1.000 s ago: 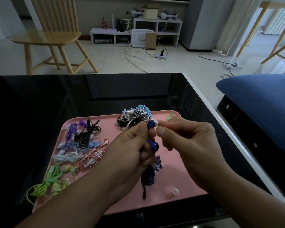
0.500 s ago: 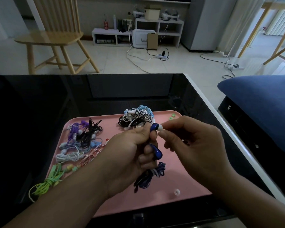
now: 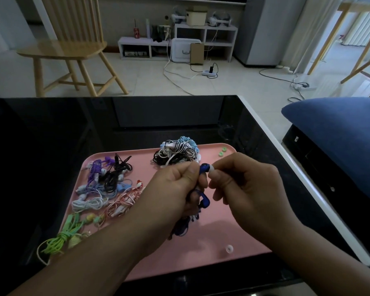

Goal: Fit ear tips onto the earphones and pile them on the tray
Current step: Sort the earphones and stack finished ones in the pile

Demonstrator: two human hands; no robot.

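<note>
Above the pink tray [image 3: 201, 261] my left hand [image 3: 171, 195] grips a dark blue earphone set; one bud [image 3: 203, 168] sticks up past my thumb, the other bud [image 3: 205, 201] hangs below my fingers with the coiled blue cord [image 3: 183, 228] under it. My right hand [image 3: 244, 189] pinches a white ear tip [image 3: 211, 168] that sits on the upper bud's nozzle. A pile of black, white and light blue earphones [image 3: 175, 152] lies at the tray's far edge. Purple, black, white, pink and green earphone bundles [image 3: 103, 189] are spread over the tray's left side.
A loose white ear tip [image 3: 229, 249] lies near the tray's front right. Two green ear tips [image 3: 222, 151] lie at the far right corner. The tray rests on a black glossy table [image 3: 51, 135] with a white right edge. A blue cushion [image 3: 340, 133] is to the right.
The white ear tip now sits on the upper blue bud; a second ago my right fingertips held it just beside the bud. Both hands have stayed in place over the tray.
</note>
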